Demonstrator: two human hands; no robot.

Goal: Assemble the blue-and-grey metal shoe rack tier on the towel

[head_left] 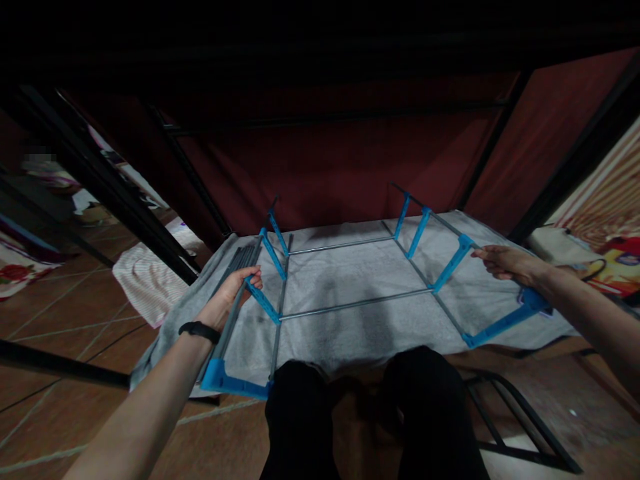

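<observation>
Rack (356,305) partly hid behind R forearm (590,303); legs (300,427) cut off @ btm edge.

Slim black band (200,331) around the left wrist (215,316), bare forearms (160,393), black trousers (300,423) over both legs

Grey rods (355,304) between left hand (240,287) and right hand (505,261): metal-looking, smooth, dull sheen. Blue brackets (451,265) beside both hands: plastic, smooth, fairly matt. Grey sheet (325,270) below hands: cloth, matt, slightly rough. Wristband (200,331) just behind left hand: matt, rubbery look. Striped fabric (150,277) left of left hand: soft, matt. Red panel (350,160) beyond hands: smooth, low sheen, material unclear.
</observation>
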